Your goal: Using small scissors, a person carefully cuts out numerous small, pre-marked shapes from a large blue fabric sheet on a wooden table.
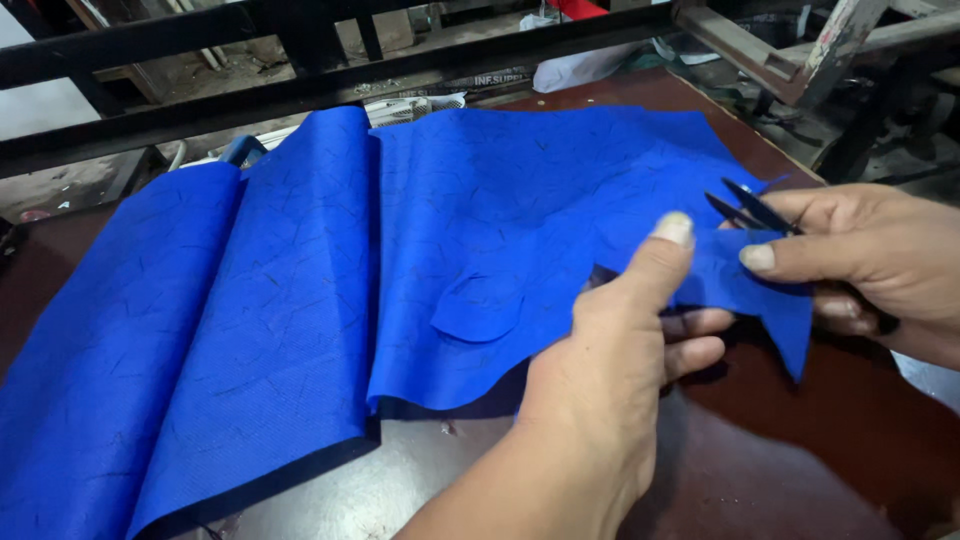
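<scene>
A: Status on the blue fabric (300, 300)?

B: Spread over the dark brown table (800, 470), filling left and centre of frame, folded in long ridges. Cut edge runs to centre right. Black metal frame (300, 90) across the top.

A: Hands?

B: Left hand (610, 370) at lower centre, pinched shut on the cut flap, thumb on top. Right hand (880, 270) at right edge, closed around small black scissors (750, 210), blades parted at the fabric edge.

A: Advice for the cut?

B: Keep the flap taut between both hands, fingers clear of the blades. Short snips, follow the curve, avoid bunching near the fold.
</scene>
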